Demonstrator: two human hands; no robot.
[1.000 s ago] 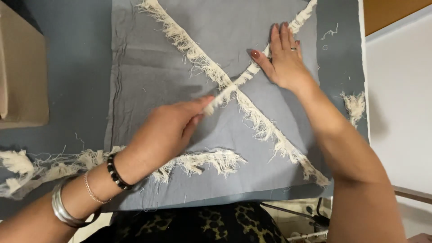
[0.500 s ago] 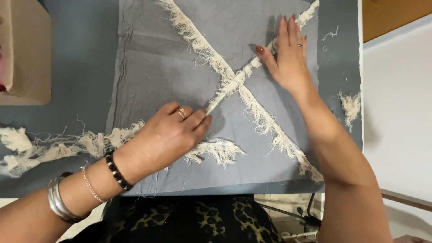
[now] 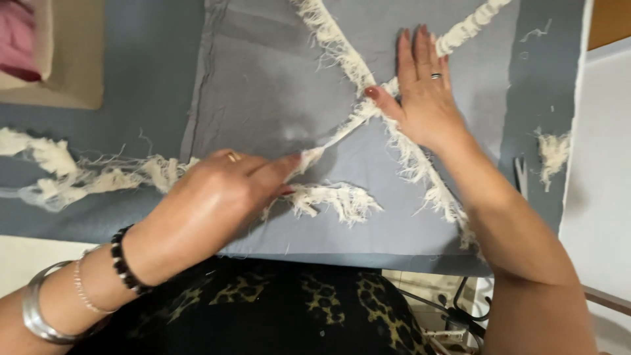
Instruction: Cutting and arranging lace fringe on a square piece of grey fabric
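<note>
A grey square of cloth lies on a blue-grey table cover. Two cream fringe strips cross on it. My left hand pinches the lower end of one fringe strip between thumb and fingers, pulled taut. Flat on the same strip near the crossing rests my right hand, fingers spread and pressing down. The other fringe strip runs from top centre to lower right under my right wrist. A short frayed piece lies just right of my left hand.
A long loose fringe length trails off to the left across the cover. A beige box with pink cloth inside stands at the top left. A small fringe scrap and scissors tips lie near the right edge. Cables hang below the table.
My left hand has slid down and left along the strip, drawing it taut. My right hand has stayed pressed at the crossing. The view has shifted slightly.
</note>
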